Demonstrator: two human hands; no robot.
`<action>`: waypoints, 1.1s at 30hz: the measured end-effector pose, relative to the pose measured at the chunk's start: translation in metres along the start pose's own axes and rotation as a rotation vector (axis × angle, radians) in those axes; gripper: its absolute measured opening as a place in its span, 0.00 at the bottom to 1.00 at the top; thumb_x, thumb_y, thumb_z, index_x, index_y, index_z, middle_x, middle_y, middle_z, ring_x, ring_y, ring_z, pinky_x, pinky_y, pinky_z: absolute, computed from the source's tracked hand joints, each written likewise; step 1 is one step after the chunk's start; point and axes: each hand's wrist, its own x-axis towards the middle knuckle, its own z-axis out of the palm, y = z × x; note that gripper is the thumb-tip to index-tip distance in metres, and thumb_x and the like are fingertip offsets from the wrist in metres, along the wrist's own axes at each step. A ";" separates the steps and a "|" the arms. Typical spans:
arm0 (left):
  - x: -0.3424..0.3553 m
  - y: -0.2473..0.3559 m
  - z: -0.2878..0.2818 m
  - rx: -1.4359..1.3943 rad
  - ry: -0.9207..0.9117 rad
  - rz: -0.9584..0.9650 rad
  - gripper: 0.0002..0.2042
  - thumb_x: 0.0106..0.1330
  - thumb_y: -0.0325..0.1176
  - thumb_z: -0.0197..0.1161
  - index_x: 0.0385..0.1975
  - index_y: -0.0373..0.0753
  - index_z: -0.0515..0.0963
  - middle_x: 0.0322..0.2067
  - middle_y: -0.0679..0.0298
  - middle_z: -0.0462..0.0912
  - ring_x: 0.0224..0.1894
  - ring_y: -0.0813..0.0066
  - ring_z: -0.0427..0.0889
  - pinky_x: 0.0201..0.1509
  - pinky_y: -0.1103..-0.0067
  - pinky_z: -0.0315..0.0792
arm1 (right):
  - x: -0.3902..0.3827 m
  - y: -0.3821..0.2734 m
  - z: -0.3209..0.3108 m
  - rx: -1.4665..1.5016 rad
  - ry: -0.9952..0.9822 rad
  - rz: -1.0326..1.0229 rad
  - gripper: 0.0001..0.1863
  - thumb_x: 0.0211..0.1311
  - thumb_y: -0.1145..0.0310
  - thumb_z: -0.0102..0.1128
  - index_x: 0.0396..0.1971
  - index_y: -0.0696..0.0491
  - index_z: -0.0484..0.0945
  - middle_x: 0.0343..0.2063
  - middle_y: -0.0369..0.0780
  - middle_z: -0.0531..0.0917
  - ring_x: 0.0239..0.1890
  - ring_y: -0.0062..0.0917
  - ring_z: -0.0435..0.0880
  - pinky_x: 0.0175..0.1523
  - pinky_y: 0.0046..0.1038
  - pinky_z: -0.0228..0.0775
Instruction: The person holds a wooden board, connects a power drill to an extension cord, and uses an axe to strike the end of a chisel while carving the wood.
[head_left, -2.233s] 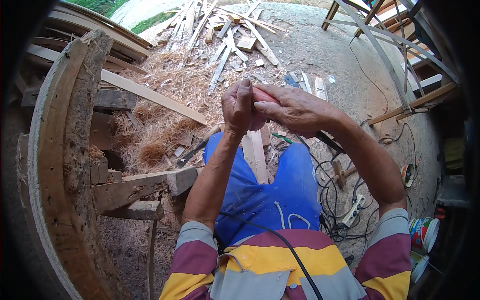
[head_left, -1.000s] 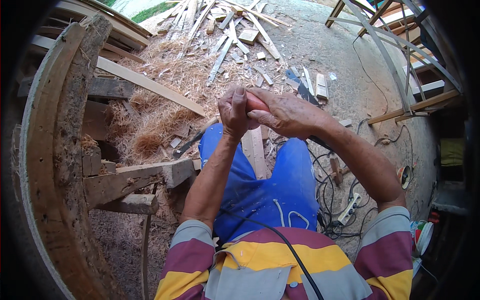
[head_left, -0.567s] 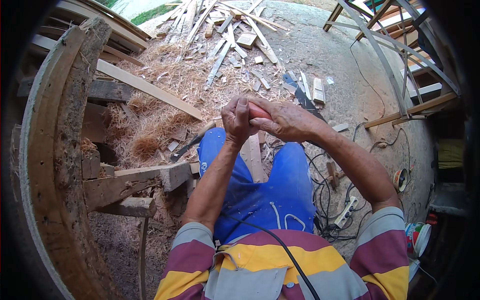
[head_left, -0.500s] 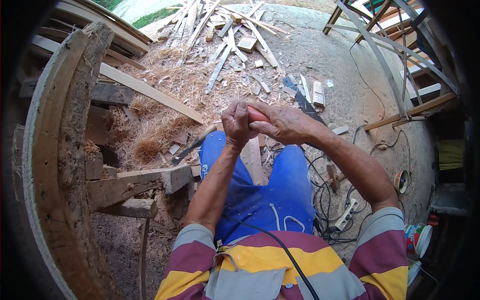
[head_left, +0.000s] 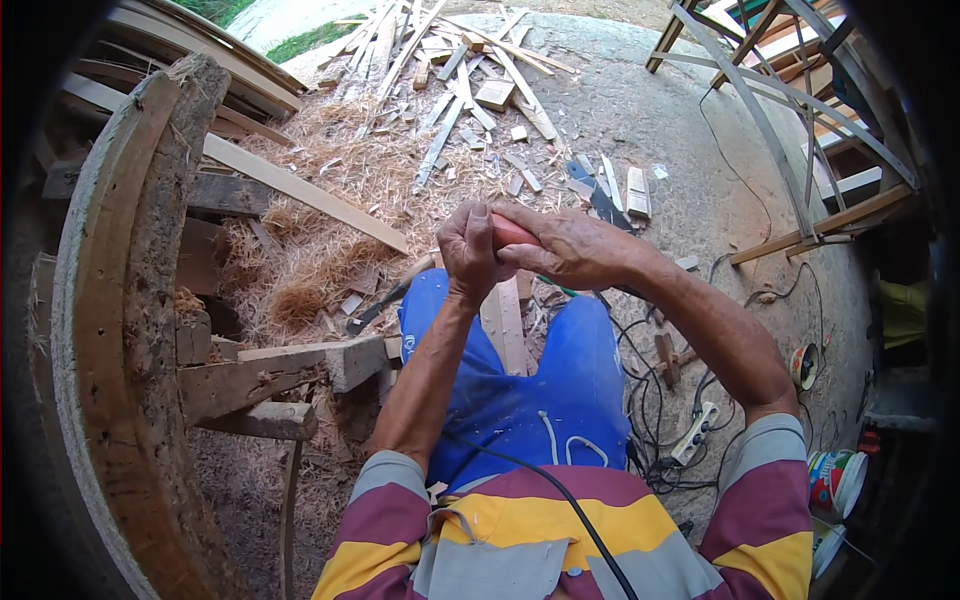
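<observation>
Up in front of my knees, my left hand (head_left: 470,245) and my right hand (head_left: 570,245) are closed together around a smooth red cylindrical object (head_left: 512,230), perhaps a handle; its ends are hidden by my fingers. A long dark flat blade (head_left: 600,200) lies behind my right hand, reaching down-right under it; whether it connects to the red object I cannot tell. Between my blue-trousered legs runs a pale wooden piece (head_left: 510,340). At the left of my legs lies a dark tool with a wooden handle (head_left: 410,275).
A curved heavy timber (head_left: 130,330) with crossbeams (head_left: 250,385) stands at my left. Wood offcuts (head_left: 495,95) and shavings (head_left: 300,290) cover the ground ahead. A wooden frame (head_left: 850,215) is upper right. Cables, a power strip (head_left: 695,435) and tins (head_left: 835,485) lie at my right.
Both hands have shifted a little lower in the picture since the earlier frames, nearer my knees, still gripped together on the red object.
</observation>
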 end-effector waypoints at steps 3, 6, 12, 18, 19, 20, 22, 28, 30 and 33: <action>0.011 0.011 0.004 -0.117 -0.035 -0.011 0.22 0.71 0.45 0.51 0.19 0.35 0.76 0.17 0.63 0.78 0.20 0.78 0.76 0.24 0.76 0.71 | -0.008 -0.017 -0.019 0.053 -0.012 0.073 0.37 0.71 0.44 0.49 0.72 0.50 0.59 0.52 0.55 0.81 0.52 0.51 0.82 0.59 0.46 0.71; 0.029 0.030 0.011 -0.053 -0.037 -0.065 0.29 0.77 0.45 0.43 0.18 0.33 0.81 0.17 0.60 0.83 0.19 0.78 0.79 0.28 0.80 0.76 | -0.021 -0.031 -0.041 0.043 0.073 0.030 0.36 0.71 0.45 0.50 0.72 0.49 0.60 0.55 0.52 0.80 0.56 0.48 0.80 0.61 0.42 0.70; 0.045 0.030 0.016 -0.122 -0.088 -0.027 0.27 0.77 0.44 0.45 0.20 0.33 0.82 0.18 0.61 0.84 0.18 0.80 0.78 0.25 0.81 0.74 | -0.021 -0.027 -0.041 0.054 0.127 0.051 0.35 0.71 0.45 0.51 0.71 0.48 0.61 0.58 0.51 0.79 0.57 0.47 0.80 0.63 0.41 0.69; 0.043 0.003 0.009 -0.102 -0.059 -0.043 0.25 0.76 0.44 0.48 0.20 0.33 0.82 0.17 0.64 0.82 0.19 0.82 0.76 0.26 0.82 0.71 | -0.015 -0.024 -0.032 0.046 0.107 0.136 0.34 0.70 0.46 0.51 0.71 0.48 0.62 0.57 0.52 0.79 0.57 0.47 0.80 0.63 0.41 0.69; 0.043 0.004 0.008 -0.133 -0.069 -0.072 0.23 0.74 0.43 0.51 0.21 0.34 0.81 0.17 0.66 0.81 0.20 0.84 0.74 0.26 0.82 0.69 | -0.014 -0.026 -0.034 0.058 0.097 0.148 0.34 0.70 0.47 0.51 0.71 0.48 0.62 0.57 0.52 0.79 0.57 0.47 0.80 0.63 0.41 0.69; 0.043 0.006 0.007 -0.164 -0.079 -0.102 0.21 0.73 0.43 0.54 0.22 0.34 0.80 0.17 0.69 0.79 0.20 0.86 0.72 0.25 0.82 0.66 | -0.014 -0.027 -0.035 0.071 0.087 0.159 0.34 0.70 0.47 0.51 0.71 0.49 0.62 0.57 0.52 0.79 0.57 0.47 0.80 0.63 0.41 0.69; 0.042 0.006 0.007 -0.178 -0.073 -0.107 0.21 0.73 0.43 0.55 0.22 0.35 0.80 0.17 0.69 0.79 0.20 0.87 0.71 0.25 0.82 0.66 | -0.013 -0.027 -0.034 0.056 0.097 0.152 0.34 0.70 0.47 0.51 0.70 0.49 0.62 0.57 0.52 0.79 0.57 0.47 0.80 0.63 0.41 0.69; 0.041 0.005 0.007 -0.187 -0.065 -0.090 0.20 0.73 0.43 0.55 0.22 0.35 0.79 0.17 0.69 0.78 0.20 0.87 0.71 0.25 0.82 0.66 | -0.013 -0.027 -0.034 0.062 0.096 0.129 0.34 0.70 0.48 0.51 0.70 0.49 0.63 0.56 0.52 0.79 0.57 0.47 0.79 0.62 0.41 0.69; 0.042 0.006 0.007 -0.177 -0.061 -0.088 0.20 0.73 0.43 0.55 0.22 0.35 0.79 0.17 0.69 0.78 0.20 0.87 0.71 0.25 0.82 0.66 | -0.012 -0.027 -0.034 0.060 0.101 0.125 0.33 0.70 0.48 0.51 0.70 0.49 0.63 0.56 0.53 0.79 0.57 0.48 0.79 0.62 0.41 0.69; 0.041 0.007 0.006 -0.192 -0.066 -0.126 0.20 0.73 0.43 0.55 0.22 0.35 0.79 0.16 0.69 0.78 0.20 0.87 0.71 0.24 0.82 0.66 | -0.011 -0.026 -0.033 0.059 0.105 0.126 0.34 0.70 0.48 0.51 0.70 0.49 0.63 0.56 0.53 0.79 0.57 0.48 0.79 0.62 0.41 0.69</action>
